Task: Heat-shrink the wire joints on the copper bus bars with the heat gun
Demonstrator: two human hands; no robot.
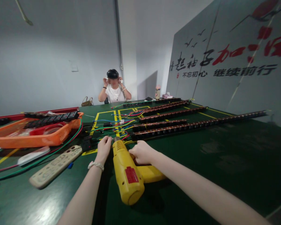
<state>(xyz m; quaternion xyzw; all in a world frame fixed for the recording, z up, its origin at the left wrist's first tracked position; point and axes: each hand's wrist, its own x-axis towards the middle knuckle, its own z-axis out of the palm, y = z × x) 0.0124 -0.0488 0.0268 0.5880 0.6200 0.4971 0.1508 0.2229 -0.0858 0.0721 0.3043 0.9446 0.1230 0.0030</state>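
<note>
A yellow heat gun [125, 175] lies on the green table, its nozzle pointing away from me toward the wire ends. My right hand [142, 152] is closed beside the gun's body, just above its handle; whether it grips the gun or something small behind it is hidden. Left of the nozzle, my left hand [104, 145] is pinched, its fingertips near the thin wires; what they hold is too small to make out. Colored wires [125, 136] run from the near end of a long black strip with copper-colored lines [159, 130], just beyond both hands.
At the left stand an orange basket [58, 137] with black parts, a beige power strip [56, 165] and a green cable [49, 156]. More long strips [173, 113] lie further back. Across the table [201, 175] sits a person [114, 90], both hands raised to a headset.
</note>
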